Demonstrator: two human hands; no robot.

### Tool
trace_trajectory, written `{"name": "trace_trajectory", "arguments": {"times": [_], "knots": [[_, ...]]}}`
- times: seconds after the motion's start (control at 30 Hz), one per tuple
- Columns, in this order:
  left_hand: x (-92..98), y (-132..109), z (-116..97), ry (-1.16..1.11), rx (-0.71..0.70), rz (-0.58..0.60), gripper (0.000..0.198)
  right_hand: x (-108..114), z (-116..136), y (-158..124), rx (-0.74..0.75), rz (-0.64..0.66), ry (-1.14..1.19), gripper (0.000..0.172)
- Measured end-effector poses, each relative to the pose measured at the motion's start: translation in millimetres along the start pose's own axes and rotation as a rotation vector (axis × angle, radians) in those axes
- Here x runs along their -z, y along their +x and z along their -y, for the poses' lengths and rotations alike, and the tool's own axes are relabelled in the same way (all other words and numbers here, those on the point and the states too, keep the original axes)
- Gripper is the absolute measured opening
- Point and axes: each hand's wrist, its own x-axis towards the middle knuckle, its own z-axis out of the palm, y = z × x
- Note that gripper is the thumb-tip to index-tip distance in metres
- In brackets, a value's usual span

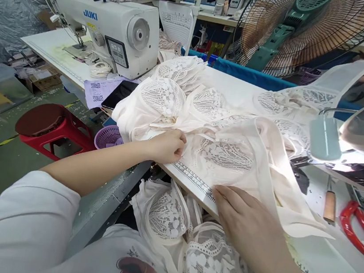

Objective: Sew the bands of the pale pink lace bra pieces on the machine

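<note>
Cream lace fabric (226, 153) under left fingers (176, 147)

A single head-worn camera looks forward and steeply down from close above the near edge of the white flat counter (238, 90). It sits near enough that the left hand (167, 146) and right hand (244, 221) enter from the bottom. The white boxy sewing machine (115, 29) stands at the counter's far left, and the green wire-caged fan (282, 33) behind its far edge.
</note>
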Motion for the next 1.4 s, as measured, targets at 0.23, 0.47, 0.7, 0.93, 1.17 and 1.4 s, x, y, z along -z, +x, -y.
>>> {"name": "trace_trajectory", "arguments": {"times": [0.23,0.47,0.7,0.93,1.17,1.4], "knots": [[-4.4,-10,-1,-0.024,0.028,-0.057,0.008,0,0,0,0.015,-0.002,-0.001,0.027],[16.7,-2,-1,-0.035,0.019,0.011,0.009,-1,1,-1,0.013,-0.015,0.002,0.026],[23.1,-47,-6,-0.012,0.14,-0.387,0.017,-6,3,-4,-0.024,-0.017,-0.012,0.031],[-77.5,-83,-60,0.198,-0.042,-0.376,0.046,-7,3,-6,-0.004,-0.044,0.002,0.031],[-82.0,-58,-68,0.312,0.12,-0.275,0.066,-7,3,-7,0.01,-0.041,0.003,0.029],[-37.2,-56,-21,0.096,-0.019,-0.254,0.03,-4,4,-5,0.023,-0.065,-0.028,0.029]]}}
